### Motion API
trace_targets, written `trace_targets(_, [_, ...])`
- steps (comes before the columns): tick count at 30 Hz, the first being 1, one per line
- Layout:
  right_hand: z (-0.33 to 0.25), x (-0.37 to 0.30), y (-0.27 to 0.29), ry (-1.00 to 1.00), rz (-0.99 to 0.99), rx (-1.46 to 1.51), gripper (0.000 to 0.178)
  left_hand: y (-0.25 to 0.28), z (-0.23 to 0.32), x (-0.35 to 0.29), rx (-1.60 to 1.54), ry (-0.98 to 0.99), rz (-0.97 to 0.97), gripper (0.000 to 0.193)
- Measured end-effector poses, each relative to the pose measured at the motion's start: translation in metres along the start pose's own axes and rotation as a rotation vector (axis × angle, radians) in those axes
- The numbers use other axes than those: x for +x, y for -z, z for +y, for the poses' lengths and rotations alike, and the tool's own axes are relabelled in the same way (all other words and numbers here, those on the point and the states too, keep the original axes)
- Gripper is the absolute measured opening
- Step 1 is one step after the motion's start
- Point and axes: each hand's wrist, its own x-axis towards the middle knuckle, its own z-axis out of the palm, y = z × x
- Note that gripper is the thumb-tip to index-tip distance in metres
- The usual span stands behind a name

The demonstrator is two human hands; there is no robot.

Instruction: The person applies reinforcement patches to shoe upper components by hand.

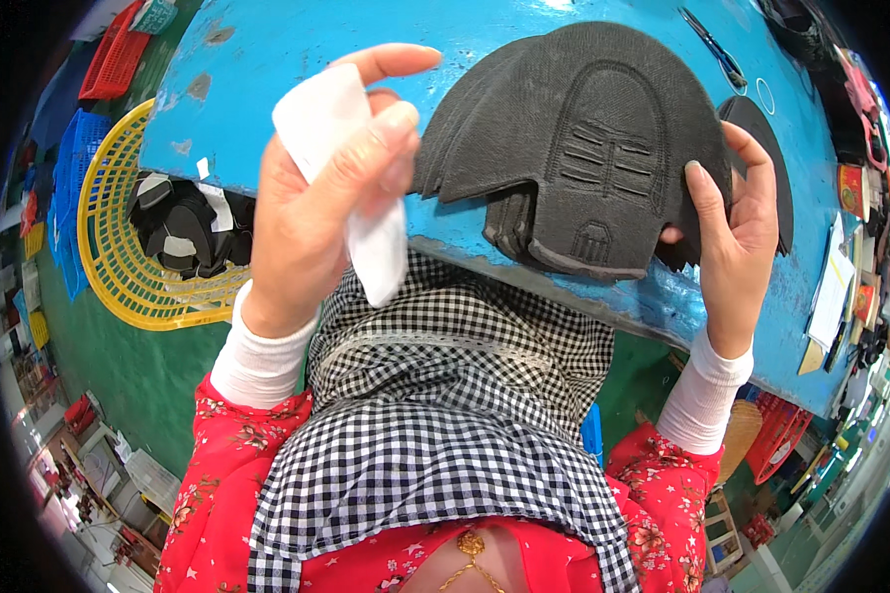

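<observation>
My left hand (331, 188) is raised left of the stack, closed round a folded white cloth (318, 117), whose lower end hangs below the palm. Its index finger points out to the right. My right hand (737, 222) grips the right side of a stack of dark grey, U-shaped shoe upper pieces (519, 109), thumb on top and fingers round the edge. The top piece bears a raised outline with short bars. The stack fans out to the left, its lower part at the table's near edge. More dark pieces (756, 148) lie behind my right hand.
The worn blue table (297, 30) has scissors (717, 49) and a white ring (764, 95) at the far right. Papers (833, 282) lie along its right side. Left of it stands a yellow basket (104, 247) with dark pieces. Red and blue crates are farther left.
</observation>
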Motion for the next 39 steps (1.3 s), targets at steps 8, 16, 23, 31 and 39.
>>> trace_targets(8, [-0.059, -0.051, -0.024, 0.523, -0.269, -0.287, 0.038, -0.031, -0.008, -0.013, -0.22, 0.179, -0.242, 0.057])
trace_targets(16, [-0.043, -0.073, -0.041, 0.029, 0.103, 0.374, 0.011, -0.037, 0.002, -0.021, -0.288, 0.334, -0.355, 0.064])
trace_targets(23, [-0.032, -0.079, -0.032, -0.161, 0.129, 0.637, 0.01, -0.039, 0.01, -0.03, -0.075, 0.333, -0.564, 0.026])
trace_targets(31, [-0.02, -0.078, -0.022, 0.331, 0.221, 0.111, 0.033, -0.046, 0.009, -0.036, -0.027, 0.234, -0.4, 0.005])
trace_targets(39, [-0.061, -0.079, -0.032, 0.231, -0.148, 0.001, 0.01, -0.047, 0.005, -0.034, 0.196, -0.026, -0.55, 0.006])
